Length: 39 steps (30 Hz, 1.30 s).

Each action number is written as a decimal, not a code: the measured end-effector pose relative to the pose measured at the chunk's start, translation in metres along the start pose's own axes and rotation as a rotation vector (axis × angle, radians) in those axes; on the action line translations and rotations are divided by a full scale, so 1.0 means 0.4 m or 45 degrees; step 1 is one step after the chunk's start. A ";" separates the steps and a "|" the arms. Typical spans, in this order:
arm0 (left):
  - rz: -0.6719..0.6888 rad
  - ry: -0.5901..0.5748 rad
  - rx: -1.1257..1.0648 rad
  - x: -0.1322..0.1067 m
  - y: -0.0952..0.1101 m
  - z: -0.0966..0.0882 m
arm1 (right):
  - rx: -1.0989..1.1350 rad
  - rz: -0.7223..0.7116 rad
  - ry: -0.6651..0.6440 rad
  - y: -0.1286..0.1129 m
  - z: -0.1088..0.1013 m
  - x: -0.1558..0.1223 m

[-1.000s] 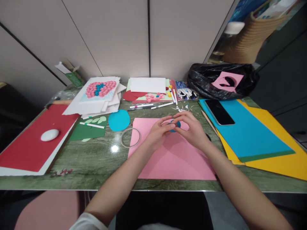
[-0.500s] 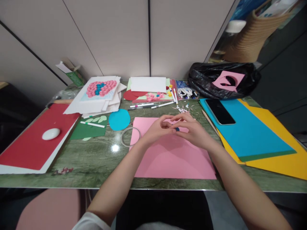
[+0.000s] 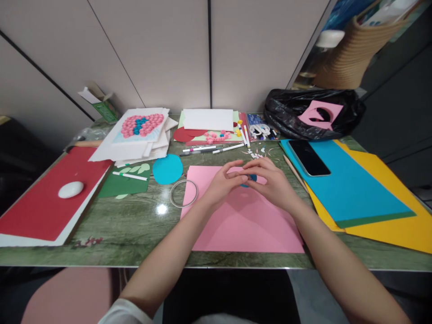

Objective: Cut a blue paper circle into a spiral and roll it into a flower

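My left hand [image 3: 222, 183] and my right hand [image 3: 272, 182] meet fingertip to fingertip over the far part of a pink paper sheet [image 3: 243, 220]. Between the fingertips of both hands sits a small blue paper piece [image 3: 250, 178], pinched and mostly hidden by the fingers. Both hands are closed around it, a little above the sheet. A clear ring [image 3: 183, 193] lies just left of the pink sheet, and a blue paper circle [image 3: 167, 169] lies beyond it.
Blue [image 3: 351, 189] and yellow sheets [image 3: 398, 211] with a phone [image 3: 308, 157] lie at the right. A black bag [image 3: 313, 114] is behind them. Markers [image 3: 216, 148], white papers with pink balls [image 3: 141, 130] and a red sheet bearing a white oval [image 3: 70, 189] fill the back and left.
The fingers of both hands have shifted slightly around the small blue piece, showing more of it than half a second ago. The hands stay in the same place.
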<state>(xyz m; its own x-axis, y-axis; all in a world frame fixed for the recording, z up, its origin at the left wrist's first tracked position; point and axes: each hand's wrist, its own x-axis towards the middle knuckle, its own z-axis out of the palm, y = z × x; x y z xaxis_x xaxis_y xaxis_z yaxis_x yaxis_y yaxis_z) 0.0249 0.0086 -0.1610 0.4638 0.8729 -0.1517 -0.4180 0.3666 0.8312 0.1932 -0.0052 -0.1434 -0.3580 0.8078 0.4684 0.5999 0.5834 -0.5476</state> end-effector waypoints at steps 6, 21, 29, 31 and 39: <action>0.044 -0.028 0.109 -0.001 0.004 -0.005 | 0.011 -0.031 -0.034 -0.001 -0.003 0.000; 0.078 0.012 0.287 0.002 0.002 -0.003 | -0.026 -0.085 -0.097 0.005 -0.002 -0.001; 0.148 0.091 0.428 0.001 0.002 0.002 | -0.024 -0.102 -0.024 0.008 0.004 0.002; 0.110 0.092 0.234 0.000 -0.002 0.004 | -0.047 -0.070 0.081 0.009 0.011 0.002; 0.039 0.155 -0.122 0.004 -0.031 0.012 | -0.094 -0.002 0.362 0.011 0.058 -0.007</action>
<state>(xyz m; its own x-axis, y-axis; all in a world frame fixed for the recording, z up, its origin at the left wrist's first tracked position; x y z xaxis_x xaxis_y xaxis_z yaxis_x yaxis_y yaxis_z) 0.0346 0.0041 -0.1690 0.3539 0.9147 -0.1952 -0.5059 0.3628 0.7826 0.1801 -0.0031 -0.1634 -0.1503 0.7448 0.6501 0.6539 0.5681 -0.4997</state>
